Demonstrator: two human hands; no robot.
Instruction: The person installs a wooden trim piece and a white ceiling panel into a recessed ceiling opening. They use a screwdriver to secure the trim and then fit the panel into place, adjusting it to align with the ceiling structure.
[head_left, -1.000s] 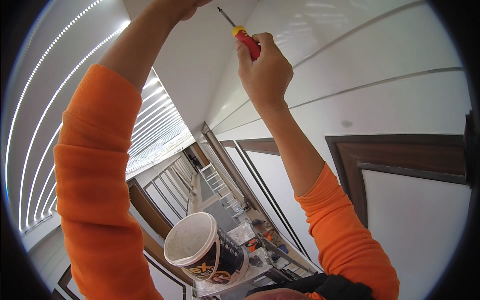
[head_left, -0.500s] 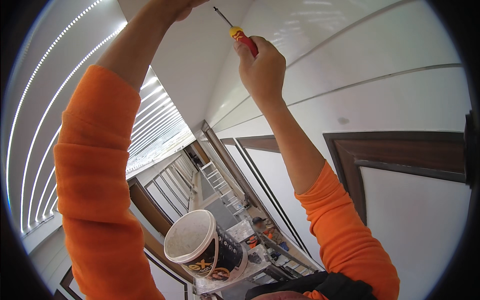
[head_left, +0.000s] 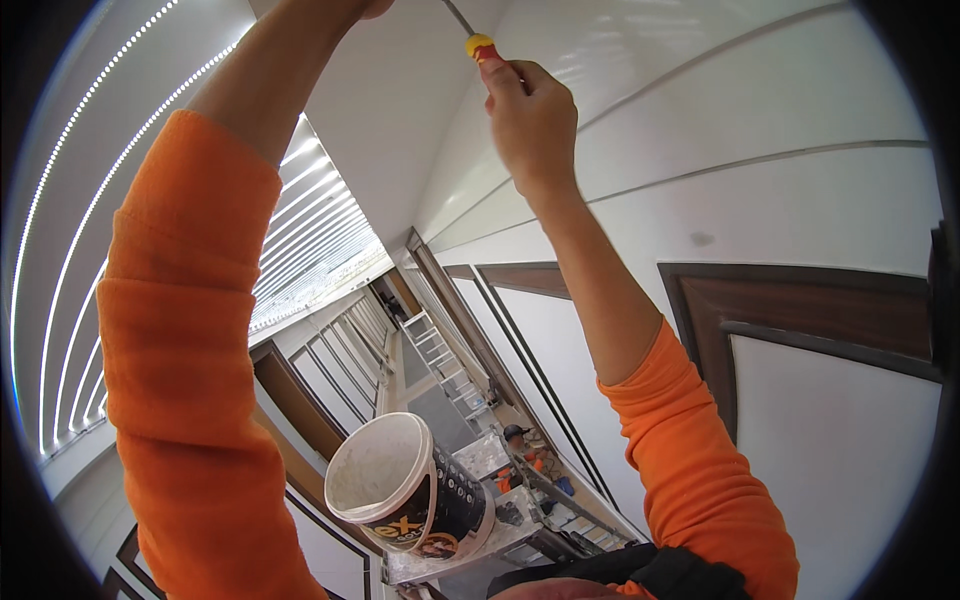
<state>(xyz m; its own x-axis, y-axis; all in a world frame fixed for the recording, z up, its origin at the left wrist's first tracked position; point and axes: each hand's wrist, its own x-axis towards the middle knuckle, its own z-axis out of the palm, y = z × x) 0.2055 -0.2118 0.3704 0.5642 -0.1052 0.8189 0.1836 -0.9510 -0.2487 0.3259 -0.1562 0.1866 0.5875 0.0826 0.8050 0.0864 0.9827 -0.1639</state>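
Note:
My right hand (head_left: 537, 130), raised near the top of the view, is closed around the red and yellow handle of a screwdriver (head_left: 480, 46). The shaft points up and left, and its tip is cut off by the upper edge. My left hand (head_left: 374, 9) reaches overhead beside it; only a small part shows, with the fingers out of view. Both hands are close to the smooth white ceiling panel (head_left: 395, 110).
Below my arms, a white-rimmed black bucket (head_left: 462, 505) stands on a scaffold platform (head_left: 420, 568). Further down are a ladder (head_left: 440, 360) and a person (head_left: 525, 450) at floor level. Dark wood trim (head_left: 810, 305) frames the right wall; strip lights (head_left: 310, 230) line the left ceiling.
My right hand has moved slightly up with the screwdriver, whose tip has passed out of the picture. The left hand has also shifted a little up and left, showing less of itself.

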